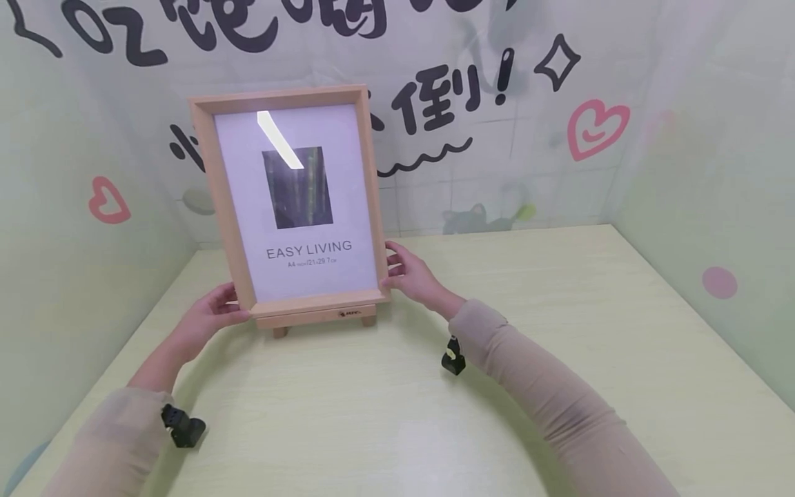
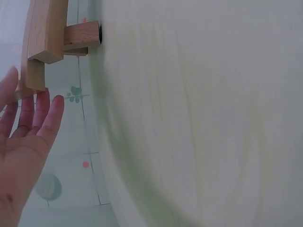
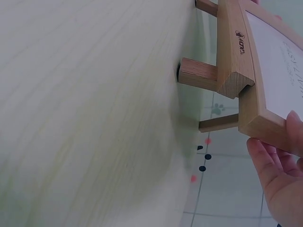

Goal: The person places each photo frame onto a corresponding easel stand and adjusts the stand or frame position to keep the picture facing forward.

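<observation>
A light wooden picture frame [image 1: 310, 273] stands upright, leaning slightly back on the ledge of a small wooden easel [image 1: 313, 317]. Behind its glazing is a white sheet with a dark bamboo picture and the words "EASY LIVING". My left hand [image 1: 201, 321] holds the lower left corner, thumb at the front and fingers at the side edge. At the lower right side my right hand [image 1: 419, 279] grips the frame the same way, its thumb over the front border in the right wrist view. Easel legs [image 3: 196, 73] rest on the table; the easel's upper part is hidden behind the frame.
The pale wood-grain table [image 1: 497, 414] reaches back to a white wall sheet [image 1: 422, 186] with black lettering and drawings. Side panels close in left and right. Small black camera mounts [image 1: 183, 426] sit on both sleeves.
</observation>
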`<control>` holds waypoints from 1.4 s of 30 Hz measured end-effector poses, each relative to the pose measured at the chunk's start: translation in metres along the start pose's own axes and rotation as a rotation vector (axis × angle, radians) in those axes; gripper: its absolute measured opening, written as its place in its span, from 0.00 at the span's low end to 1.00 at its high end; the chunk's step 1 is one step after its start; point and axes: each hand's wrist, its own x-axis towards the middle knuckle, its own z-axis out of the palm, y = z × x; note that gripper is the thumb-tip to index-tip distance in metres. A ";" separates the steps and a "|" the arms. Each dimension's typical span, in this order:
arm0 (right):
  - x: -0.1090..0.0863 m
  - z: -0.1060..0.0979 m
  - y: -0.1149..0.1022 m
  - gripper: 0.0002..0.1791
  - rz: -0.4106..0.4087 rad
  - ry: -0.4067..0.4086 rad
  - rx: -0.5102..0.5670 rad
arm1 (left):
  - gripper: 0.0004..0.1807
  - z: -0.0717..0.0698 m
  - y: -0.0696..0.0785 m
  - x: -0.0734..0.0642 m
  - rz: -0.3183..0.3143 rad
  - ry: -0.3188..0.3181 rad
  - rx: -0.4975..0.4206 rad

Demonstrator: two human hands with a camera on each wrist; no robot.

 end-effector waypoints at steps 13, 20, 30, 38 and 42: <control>-0.010 0.003 0.014 0.45 0.109 -0.069 0.095 | 0.38 0.010 -0.002 0.003 -0.064 -0.095 0.051; -0.013 0.010 0.024 0.39 0.252 -0.156 0.137 | 0.37 0.015 -0.005 0.005 -0.136 -0.173 -0.076; -0.015 0.010 0.031 0.27 0.266 -0.260 0.129 | 0.35 0.017 -0.003 0.008 -0.169 -0.185 -0.188; -0.011 0.013 0.031 0.25 0.274 -0.298 0.156 | 0.35 0.018 0.000 0.010 -0.192 -0.182 -0.220; -0.010 0.014 0.031 0.24 0.288 -0.292 0.148 | 0.35 0.018 0.000 0.011 -0.204 -0.186 -0.217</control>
